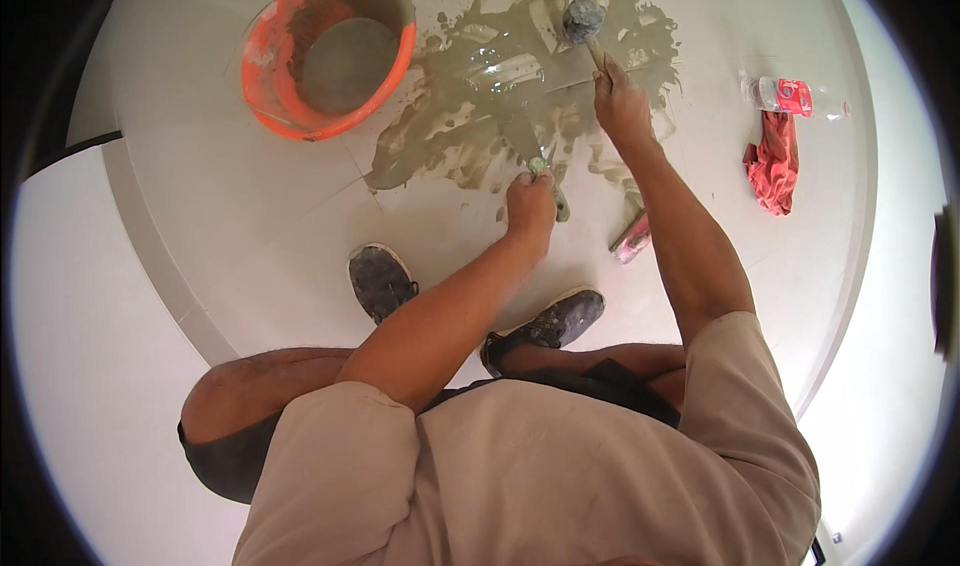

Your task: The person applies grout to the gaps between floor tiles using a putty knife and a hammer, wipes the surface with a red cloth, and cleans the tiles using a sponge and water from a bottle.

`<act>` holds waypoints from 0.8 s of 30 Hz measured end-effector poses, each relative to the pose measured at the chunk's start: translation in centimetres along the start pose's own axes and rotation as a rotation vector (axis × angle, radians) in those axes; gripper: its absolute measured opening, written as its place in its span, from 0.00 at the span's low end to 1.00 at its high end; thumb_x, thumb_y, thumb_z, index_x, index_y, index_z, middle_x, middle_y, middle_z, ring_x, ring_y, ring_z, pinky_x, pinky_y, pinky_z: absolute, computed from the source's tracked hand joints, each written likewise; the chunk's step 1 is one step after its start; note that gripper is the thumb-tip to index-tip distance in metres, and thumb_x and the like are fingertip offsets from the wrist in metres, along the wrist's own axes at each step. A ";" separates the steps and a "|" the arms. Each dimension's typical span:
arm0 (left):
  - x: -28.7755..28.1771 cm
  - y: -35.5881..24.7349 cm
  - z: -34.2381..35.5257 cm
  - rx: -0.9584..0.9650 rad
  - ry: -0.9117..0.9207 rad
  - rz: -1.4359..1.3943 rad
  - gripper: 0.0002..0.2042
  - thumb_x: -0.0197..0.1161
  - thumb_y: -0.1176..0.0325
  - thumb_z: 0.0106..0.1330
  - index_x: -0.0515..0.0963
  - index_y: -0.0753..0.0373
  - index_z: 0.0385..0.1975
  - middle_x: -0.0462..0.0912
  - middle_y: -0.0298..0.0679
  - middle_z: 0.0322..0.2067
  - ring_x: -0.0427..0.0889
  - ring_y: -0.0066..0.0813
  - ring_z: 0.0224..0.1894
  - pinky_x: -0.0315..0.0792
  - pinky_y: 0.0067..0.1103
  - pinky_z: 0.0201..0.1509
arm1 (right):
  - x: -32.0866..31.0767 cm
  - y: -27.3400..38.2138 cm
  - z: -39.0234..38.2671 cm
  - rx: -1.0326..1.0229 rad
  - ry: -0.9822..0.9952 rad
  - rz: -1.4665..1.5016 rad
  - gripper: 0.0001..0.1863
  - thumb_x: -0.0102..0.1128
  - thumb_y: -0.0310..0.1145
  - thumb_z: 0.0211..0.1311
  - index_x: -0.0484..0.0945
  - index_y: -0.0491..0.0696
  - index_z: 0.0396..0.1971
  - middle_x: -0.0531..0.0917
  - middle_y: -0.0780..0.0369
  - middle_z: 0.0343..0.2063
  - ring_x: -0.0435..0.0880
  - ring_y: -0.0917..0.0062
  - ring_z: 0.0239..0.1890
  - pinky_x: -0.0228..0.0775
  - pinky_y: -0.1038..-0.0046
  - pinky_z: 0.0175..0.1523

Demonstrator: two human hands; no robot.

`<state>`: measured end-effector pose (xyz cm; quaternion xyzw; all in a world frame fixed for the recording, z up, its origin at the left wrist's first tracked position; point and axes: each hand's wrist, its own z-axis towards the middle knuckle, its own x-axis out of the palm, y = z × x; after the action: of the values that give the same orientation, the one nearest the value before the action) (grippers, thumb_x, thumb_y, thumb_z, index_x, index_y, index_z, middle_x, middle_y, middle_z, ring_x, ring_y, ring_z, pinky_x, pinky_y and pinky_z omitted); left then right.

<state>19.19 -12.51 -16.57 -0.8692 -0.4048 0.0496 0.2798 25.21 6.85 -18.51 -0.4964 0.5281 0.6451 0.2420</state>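
My right hand [622,106] is wrapped round the handle of a mallet. Its dark, round, cement-smeared head [583,21] is over the wet grey cement [440,96] spread across the tiled floor. Closer to me, my left hand [531,204] grips the greenish handle of a putty knife. Its grey-smeared blade [522,138] points away from me and lies low at the cement; whether it touches the floor I cannot tell. Just right of that hand is a small smeared grey-green piece [562,206], partly hidden, whose kind I cannot make out.
An orange bucket [258,84] holding grey cement stands at the far left. A red-handled tool [632,238] lies beside my right forearm, partly covered. Farther right are a red cloth [775,166] and a clear plastic bottle [812,100] on its side. My shoes [382,278] flank the near floor.
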 end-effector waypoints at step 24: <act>-2.3 -0.9 -1.1 -0.070 -0.025 0.044 0.11 0.55 0.59 0.73 0.73 0.59 0.33 0.73 0.34 0.23 0.70 0.25 0.18 0.61 0.23 0.19 | 2.5 2.7 -4.8 -0.266 0.061 0.037 0.24 0.54 0.34 0.69 0.70 0.53 0.64 0.84 0.45 0.37 0.84 0.46 0.37 0.77 0.50 0.41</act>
<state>17.36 -14.18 -15.49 -0.8864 -0.3905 0.0524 0.2429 23.79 1.02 -19.28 -0.5337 0.4542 0.6983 0.1460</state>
